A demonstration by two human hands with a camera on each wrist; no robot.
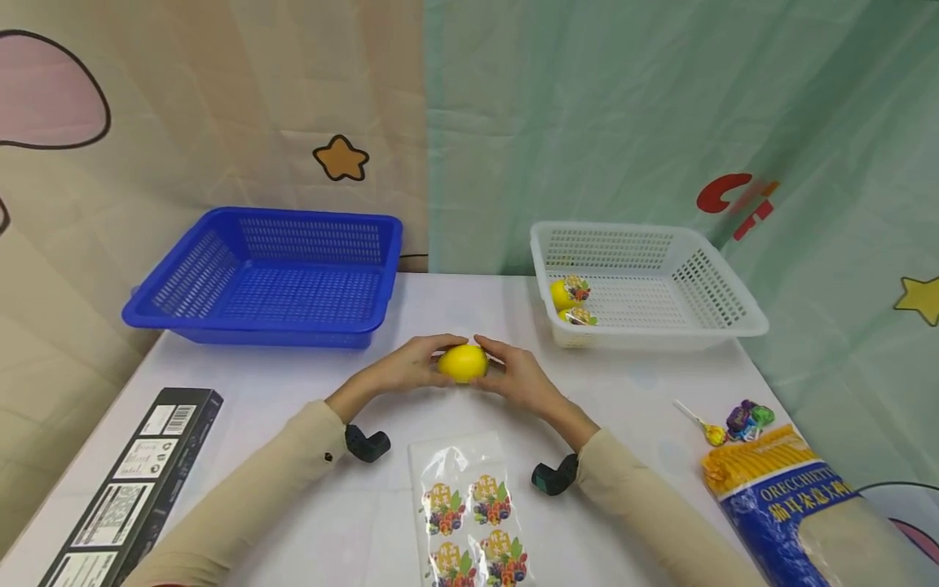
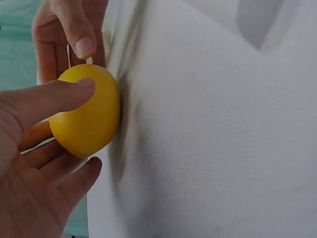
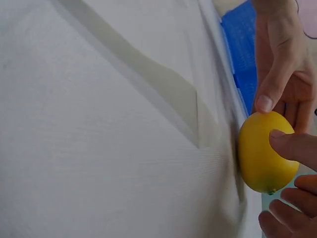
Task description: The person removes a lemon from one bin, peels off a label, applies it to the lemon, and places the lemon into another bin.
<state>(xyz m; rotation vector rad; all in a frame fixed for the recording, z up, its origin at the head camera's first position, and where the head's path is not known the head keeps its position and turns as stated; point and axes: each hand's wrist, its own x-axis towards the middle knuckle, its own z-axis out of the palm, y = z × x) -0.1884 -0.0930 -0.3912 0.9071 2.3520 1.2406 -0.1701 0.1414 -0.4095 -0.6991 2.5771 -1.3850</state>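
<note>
Over the white table, a yellow lemon (image 1: 464, 364) sits between both hands, touching or just above the cloth. My left hand (image 1: 407, 365) holds it from the left, thumb across its side and fingers curled beneath. From the right, my right hand (image 1: 522, 380) grips it with the thumb on its near side; its fingers bend behind the fruit. In the left wrist view a small pale bit shows between the right thumb and the lemon (image 2: 88, 121); what it is, I cannot tell. A sheet of fruit-print stickers (image 1: 469, 461) lies nearer me.
A blue basket (image 1: 257, 336) stands at back left. The white basket (image 1: 660, 334) at back right holds lemons (image 1: 561, 295) bearing stickers. Along the right are a lollipop (image 1: 713, 434), wrapped candies (image 1: 747, 420) and an orecchiette bag (image 1: 763, 497). A long black box (image 1: 176, 440) lies left.
</note>
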